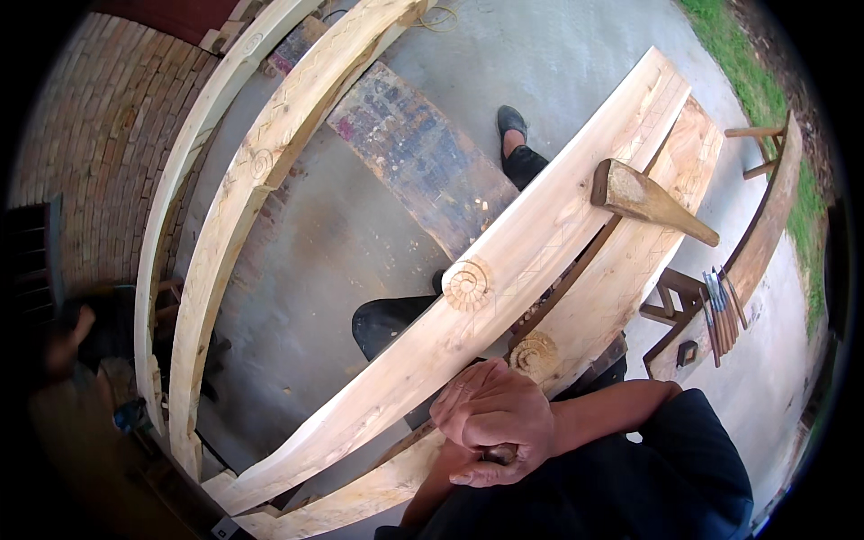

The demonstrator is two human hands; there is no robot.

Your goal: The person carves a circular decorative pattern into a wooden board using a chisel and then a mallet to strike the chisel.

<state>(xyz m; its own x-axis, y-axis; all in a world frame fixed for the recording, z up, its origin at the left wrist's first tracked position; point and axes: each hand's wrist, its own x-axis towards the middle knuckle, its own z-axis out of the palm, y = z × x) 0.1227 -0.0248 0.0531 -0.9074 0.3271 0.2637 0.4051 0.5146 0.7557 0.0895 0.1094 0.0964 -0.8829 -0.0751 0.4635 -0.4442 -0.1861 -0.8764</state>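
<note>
In the head view my right hand (513, 423) is closed round a short brown tool handle (497, 453), its end showing between finger and thumb. My left hand (459, 463) is tucked against it from the lower left, largely hidden, so its fingers are hard to make out. Both are over pale planks (378, 396); the nearest long one bears a carved spiral (467, 283) and pencilled lines, and another spiral (533, 354) shows just beyond my hands. A wooden mallet (652, 202) lies across two planks at upper right.
Two curved beams (236, 211) run along the left beside a brick wall (108, 135). A stained board (405, 153) lies mid-floor near dark-shod feet (510, 130). At right, chisels (724, 310) and a dark block (687, 353) rest on a bench (756, 225). A blurred, skin-coloured shape (76, 333) shows far left.
</note>
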